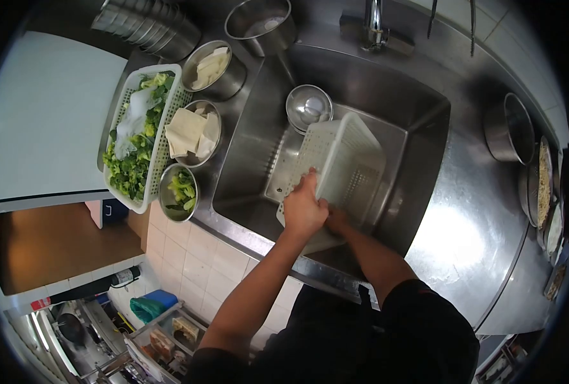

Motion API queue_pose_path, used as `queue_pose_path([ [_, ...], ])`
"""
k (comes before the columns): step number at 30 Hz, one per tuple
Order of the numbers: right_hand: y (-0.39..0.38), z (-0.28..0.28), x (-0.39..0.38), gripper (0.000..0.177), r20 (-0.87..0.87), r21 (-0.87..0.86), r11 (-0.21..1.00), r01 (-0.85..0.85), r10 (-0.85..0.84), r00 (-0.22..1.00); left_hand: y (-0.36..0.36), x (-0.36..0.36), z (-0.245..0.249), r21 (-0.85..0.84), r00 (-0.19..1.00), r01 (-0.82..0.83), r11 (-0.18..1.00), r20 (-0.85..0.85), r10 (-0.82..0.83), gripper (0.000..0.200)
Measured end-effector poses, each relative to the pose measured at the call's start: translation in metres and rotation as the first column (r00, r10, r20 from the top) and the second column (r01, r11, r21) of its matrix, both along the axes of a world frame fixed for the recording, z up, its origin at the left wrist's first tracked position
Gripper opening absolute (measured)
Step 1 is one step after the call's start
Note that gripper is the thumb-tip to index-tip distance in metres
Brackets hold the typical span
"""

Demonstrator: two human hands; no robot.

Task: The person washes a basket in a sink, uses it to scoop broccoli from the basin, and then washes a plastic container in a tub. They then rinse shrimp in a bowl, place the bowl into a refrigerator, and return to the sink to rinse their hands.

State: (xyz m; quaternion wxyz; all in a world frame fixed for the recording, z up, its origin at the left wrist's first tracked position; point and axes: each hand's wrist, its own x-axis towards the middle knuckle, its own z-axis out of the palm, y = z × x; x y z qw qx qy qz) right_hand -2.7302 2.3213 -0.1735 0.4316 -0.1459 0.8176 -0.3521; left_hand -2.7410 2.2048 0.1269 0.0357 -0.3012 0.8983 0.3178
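A white perforated plastic basket [351,160] is tilted on its side inside the steel sink [246,160]. My left hand [305,208] grips the basket's near edge, its fingers closed round the rim. Close beside it, my right hand [337,221] is at the basket's near right end; its fingers are hidden behind the basket and in shadow. Just beyond the basket, small round metal bowls [309,107] sit stacked in the sink.
Left of the sink stand a white basket of green vegetables [134,141] and metal bowls with pale slices [211,67], white sheets [191,133] and greens [181,192]. A faucet [375,29] rises behind. A metal pot [509,131] stands right.
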Motion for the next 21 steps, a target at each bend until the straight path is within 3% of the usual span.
queue_pose_path([
  [2,0.004,-0.002,0.000,0.038,-0.055,-0.007,1.000,-0.011,0.010,0.998,0.000,0.001,-0.002,0.021,1.000,0.003,1.000,-0.026,-0.003,0.068],
  [5,0.004,0.030,-0.012,0.037,0.011,0.043,0.998,-0.034,0.034,0.999,0.002,0.000,0.001,0.027,0.999,-0.001,1.000,-0.035,0.002,0.066],
  [7,-0.005,0.077,-0.023,0.037,0.174,-0.004,0.994,-0.106,0.105,0.979,0.003,0.001,-0.001,0.004,0.999,-0.002,1.000,-0.047,0.003,0.065],
  [8,-0.010,0.071,-0.017,0.037,0.176,0.002,0.994,-0.105,0.103,0.979,0.004,0.001,-0.003,-0.022,0.998,-0.005,1.000,-0.063,0.004,0.064],
  [10,-0.022,0.064,-0.009,0.038,-0.029,-0.185,0.967,-0.174,0.172,0.985,0.003,0.001,-0.006,-0.032,0.997,-0.007,0.999,-0.076,0.005,0.064],
  [11,-0.019,0.062,-0.005,0.038,-0.025,-0.185,0.967,-0.178,0.177,0.984,0.002,0.003,-0.006,-0.046,0.996,-0.009,0.999,-0.085,0.005,0.063],
  [13,-0.015,0.094,-0.017,0.037,0.126,0.016,0.994,-0.110,0.108,0.986,-0.001,0.002,-0.004,0.011,0.998,-0.027,1.000,-0.063,0.028,0.063],
  [14,-0.012,0.080,-0.016,0.037,0.125,0.008,0.994,-0.113,0.111,0.986,-0.003,0.001,-0.002,0.066,0.998,-0.044,0.997,-0.039,0.046,0.063],
  [17,-0.002,0.027,-0.012,0.038,-0.004,0.030,0.990,-0.135,0.135,0.991,0.003,0.001,-0.002,0.032,0.997,-0.049,0.998,-0.057,0.050,0.062],
  [19,-0.006,0.035,-0.019,0.037,0.033,0.175,0.914,-0.366,0.366,0.930,0.005,0.004,-0.003,0.013,0.997,-0.030,0.999,-0.072,0.031,0.062],
  [20,-0.008,0.041,-0.021,0.037,0.023,0.180,0.915,-0.362,0.364,0.931,0.004,0.002,-0.004,-0.008,0.995,-0.029,1.000,-0.098,0.028,0.063],
  [21,-0.012,0.068,-0.021,0.037,-0.053,0.072,0.934,-0.349,0.353,0.934,0.004,-0.001,-0.004,-0.005,0.994,-0.034,0.999,-0.108,0.033,0.063],
])
